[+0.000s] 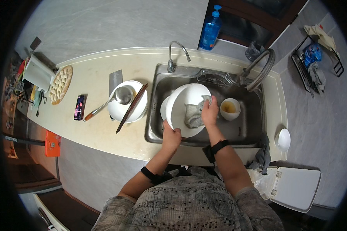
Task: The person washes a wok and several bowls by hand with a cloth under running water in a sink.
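Note:
Over the stainless steel sink (250, 127), a large white bowl (177, 106) is tilted in my left hand (171, 138), which grips its lower left rim. My right hand (210, 111) is closed on a grey dishcloth (194, 115) that hangs against the bowl's inside. Part of another white dish (163, 108) shows behind the bowl. To the right, white bowls (230, 115) stand stacked in the sink, the top one with yellowish liquid in it.
Left of the sink, stacked white plates (143, 106) bear a metal ladle (123, 95) and dark chopsticks (132, 107); a cleaver blade (115, 79) lies partly beneath. Farther left are a phone (79, 107) and a tray of dumplings (61, 84). Two faucets (177, 43) (270, 63) rise behind the sink.

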`<state>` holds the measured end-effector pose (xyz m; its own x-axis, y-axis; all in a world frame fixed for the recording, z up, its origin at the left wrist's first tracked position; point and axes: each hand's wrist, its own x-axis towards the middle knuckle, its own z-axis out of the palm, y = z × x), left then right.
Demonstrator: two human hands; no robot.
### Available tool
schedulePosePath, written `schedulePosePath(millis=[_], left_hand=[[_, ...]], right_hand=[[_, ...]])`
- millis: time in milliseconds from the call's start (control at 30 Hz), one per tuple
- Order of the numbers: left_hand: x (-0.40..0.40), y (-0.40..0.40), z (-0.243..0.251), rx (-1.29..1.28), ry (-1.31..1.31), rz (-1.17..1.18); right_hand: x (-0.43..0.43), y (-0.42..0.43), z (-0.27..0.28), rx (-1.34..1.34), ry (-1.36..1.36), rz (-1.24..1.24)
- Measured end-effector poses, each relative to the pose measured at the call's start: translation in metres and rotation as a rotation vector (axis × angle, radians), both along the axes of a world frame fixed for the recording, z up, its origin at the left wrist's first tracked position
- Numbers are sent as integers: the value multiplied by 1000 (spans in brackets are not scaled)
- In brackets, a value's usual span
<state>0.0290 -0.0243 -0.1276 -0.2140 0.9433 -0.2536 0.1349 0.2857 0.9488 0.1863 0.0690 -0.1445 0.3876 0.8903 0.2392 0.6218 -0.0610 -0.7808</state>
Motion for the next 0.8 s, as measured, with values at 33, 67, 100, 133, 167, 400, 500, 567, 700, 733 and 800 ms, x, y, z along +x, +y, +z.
schedulePosePath(millis=[33,67,100,133,167,400,500,567,700,733,800], left_hand=[[1,-2,12,-37,-103,28],[2,-3,20,-74,-205,57],[3,-3,25,-71,-207,52],[4,-2,29,-66,-215,49],[5,-1,31,-61,-223,46],[2,2,32,-82,-244,58],[3,0,29,-63,-252,45],[11,-1,27,-63,-264,32],[12,-6,16,-40,-299,44],[9,-5,10,-10,-172,6],[11,-4,11,18,-47,-31]], right_hand=[[-2,1,20,-101,100,41],[-3,1,31,-203,199,83],[-1,0,31,-199,198,79],[0,0,28,-200,133,67],[1,0,25,-200,68,55],[-3,-37,-9,-211,209,138],[-6,-28,11,-21,211,40],[5,-10,17,-42,318,8],[3,-11,16,-175,-33,-80],[5,-15,6,-120,-31,-94],[11,-14,-8,-67,-30,-107]])
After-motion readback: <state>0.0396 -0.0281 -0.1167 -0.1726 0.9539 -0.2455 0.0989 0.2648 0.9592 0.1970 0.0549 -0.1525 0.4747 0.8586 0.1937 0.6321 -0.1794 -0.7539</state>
